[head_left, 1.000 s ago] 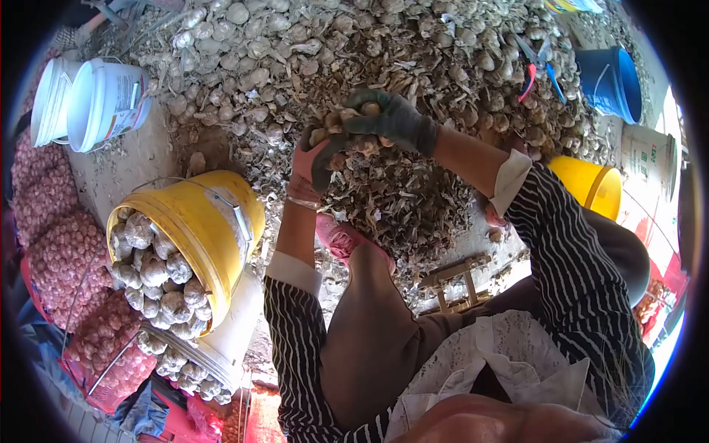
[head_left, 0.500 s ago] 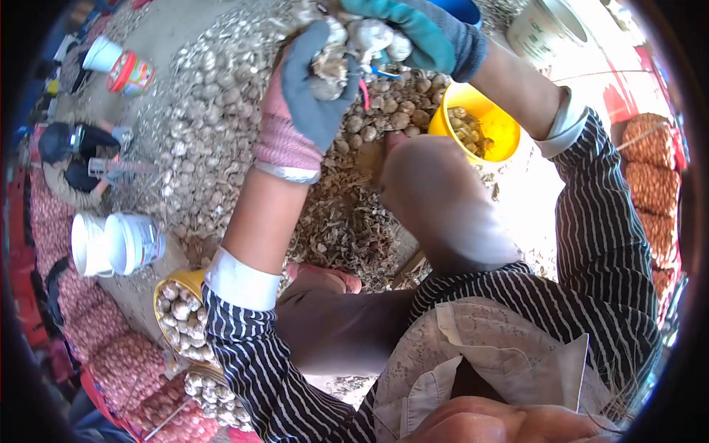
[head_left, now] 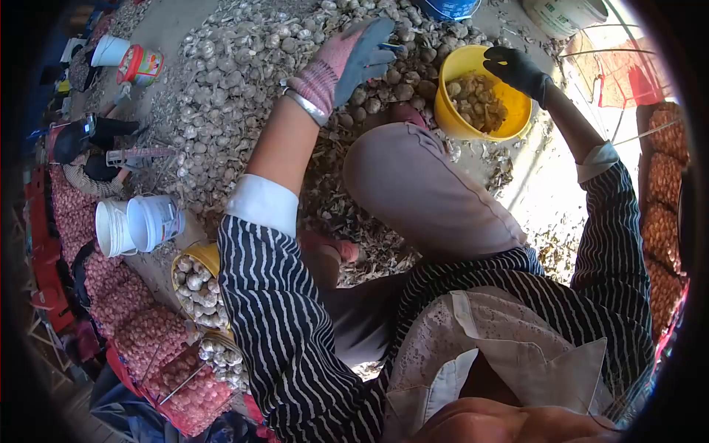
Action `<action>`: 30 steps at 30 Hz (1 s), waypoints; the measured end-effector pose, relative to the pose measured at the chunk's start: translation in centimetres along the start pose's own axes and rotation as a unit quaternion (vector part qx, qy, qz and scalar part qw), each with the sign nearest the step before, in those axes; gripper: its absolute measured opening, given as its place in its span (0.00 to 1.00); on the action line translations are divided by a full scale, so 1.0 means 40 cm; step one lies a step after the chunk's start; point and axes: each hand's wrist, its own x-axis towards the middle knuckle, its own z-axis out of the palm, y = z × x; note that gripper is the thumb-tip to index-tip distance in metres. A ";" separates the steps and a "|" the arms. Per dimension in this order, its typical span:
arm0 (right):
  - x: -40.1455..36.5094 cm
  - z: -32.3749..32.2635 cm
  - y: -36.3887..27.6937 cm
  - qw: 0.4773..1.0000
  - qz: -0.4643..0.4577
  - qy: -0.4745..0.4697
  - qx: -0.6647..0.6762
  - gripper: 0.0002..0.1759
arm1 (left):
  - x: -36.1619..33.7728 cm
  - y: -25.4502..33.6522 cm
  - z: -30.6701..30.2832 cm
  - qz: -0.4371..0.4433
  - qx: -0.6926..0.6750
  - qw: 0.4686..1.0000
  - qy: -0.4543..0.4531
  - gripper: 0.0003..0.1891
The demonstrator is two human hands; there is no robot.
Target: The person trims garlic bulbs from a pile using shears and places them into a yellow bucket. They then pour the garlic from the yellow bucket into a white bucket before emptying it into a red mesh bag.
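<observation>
"Where were the hands?"

"Just beyond the bent knee (head_left: 402, 173). The left hand (head_left: 351, 63) was over the garlic pile (head_left: 240, 85), fingers stretched out and loosely spread, no bulb visible in it. I couldn't tell whether it touched the pile."

"And the right hand (head_left: 520, 71)?"

"Over the right part of the yellow bucket (head_left: 518, 109), fingers a little bent and apart. I saw nothing in its grip, though its underside was hidden. Garlic (head_left: 476, 105) lay inside that bucket, as well as in the pile."

"Which step was it?"

"A reach at the bucket, I'd judge, with neither hand visibly gripping. The next move called for lifting the right hand clear of the rim."

"Any room?"

"The knee crowded the bucket's near side. To the right, sunlit ground (head_left: 543, 188) left the arm some way out. Farther off stood a blue bucket (head_left: 453, 9) and a pale bucket (head_left: 557, 18), with a gap between."
</observation>
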 end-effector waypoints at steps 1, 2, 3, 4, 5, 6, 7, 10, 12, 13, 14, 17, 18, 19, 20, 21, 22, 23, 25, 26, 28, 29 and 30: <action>0.031 0.012 -0.026 0.993 -0.112 0.001 0.034 0.16 | -0.070 -0.001 -0.080 0.017 0.016 1.000 -0.002 0.27; 0.050 0.027 -0.139 0.990 0.009 -0.032 0.135 0.12 | -0.142 -0.025 -0.169 -0.006 0.029 0.998 0.048 0.26; 0.104 0.038 -0.190 0.991 -0.057 -0.093 0.078 0.13 | -0.220 -0.066 -0.253 -0.029 0.042 0.994 0.096 0.25; 0.186 0.098 -0.185 0.970 -0.222 -0.074 0.062 0.16 | -0.298 -0.117 -0.323 -0.085 0.091 0.976 0.177 0.24; 0.194 0.092 -0.331 0.970 -0.180 -0.163 0.027 0.16 | -0.383 -0.180 -0.398 -0.141 0.141 0.947 0.253 0.23; 0.195 0.108 -0.484 0.972 -0.089 -0.217 -0.010 0.18 | -0.478 -0.287 -0.495 -0.177 0.168 0.916 0.317 0.24; 0.244 0.164 -0.534 0.955 -0.198 -0.202 -0.096 0.19 | -0.567 -0.333 -0.524 -0.235 0.348 0.843 0.335 0.27; 0.335 0.387 -0.682 0.894 -0.264 -0.261 -0.251 0.24 | -0.738 -0.599 -0.665 -0.343 0.316 0.814 0.347 0.28; 0.299 0.511 -0.756 0.907 -0.124 -0.359 -0.182 0.30 | -0.742 -0.650 -0.615 -0.424 0.266 0.793 0.348 0.31; 0.308 0.641 -0.694 0.910 -0.157 -0.339 -0.182 0.29 | -0.732 -0.680 -0.605 -0.428 0.254 0.795 0.347 0.31; 0.316 0.764 -0.625 0.911 -0.191 -0.317 -0.182 0.27 | -0.713 -0.710 -0.600 -0.380 0.286 0.835 0.276 0.33; 0.232 0.896 -0.549 0.922 -0.047 -0.335 -0.186 0.34 | -0.592 -0.704 -0.556 -0.363 0.459 0.797 0.149 0.39; 0.198 0.955 -0.488 0.937 0.020 -0.317 -0.146 0.36 | -0.537 -0.682 -0.548 -0.360 0.516 0.769 0.116 0.40; 0.142 0.989 -0.463 0.941 0.025 -0.271 -0.198 0.37 | -0.482 -0.674 -0.544 -0.351 0.573 0.736 0.084 0.42; 0.074 1.015 -0.452 0.942 0.029 -0.222 -0.251 0.38 | -0.433 -0.693 -0.541 -0.347 0.574 0.738 0.079 0.42; 0.018 1.058 -0.424 0.936 -0.014 -0.209 -0.284 0.38 | -0.384 -0.719 -0.540 -0.303 0.609 0.728 0.090 0.42; -0.039 1.090 -0.399 0.924 -0.056 -0.202 -0.319 0.38 | -0.347 -0.753 -0.533 -0.260 0.637 0.719 0.099 0.41; -0.100 1.082 -0.405 0.920 -0.050 -0.215 -0.325 0.38 | -0.328 -0.792 -0.514 -0.263 0.627 0.728 0.092 0.41; -0.174 1.064 -0.420 0.925 -0.064 -0.225 -0.298 0.38 | -0.305 -0.839 -0.488 -0.263 0.617 0.742 0.001 0.42; -0.189 1.065 -0.413 0.925 -0.064 -0.227 -0.297 0.38 | -0.317 -0.846 -0.473 -0.285 0.620 0.731 -0.012 0.41; -0.210 1.054 -0.387 0.913 -0.085 -0.378 -0.127 0.35 | -0.357 -0.848 -0.453 -0.316 0.615 0.722 -0.024 0.41; -0.177 1.024 -0.412 0.914 -0.084 -0.377 -0.124 0.35 | -0.377 -0.851 -0.441 -0.344 0.610 0.713 -0.032 0.41; -0.127 0.989 -0.426 0.921 -0.051 -0.380 -0.068 0.33 | -0.405 -0.860 -0.422 -0.367 0.578 0.728 -0.032 0.41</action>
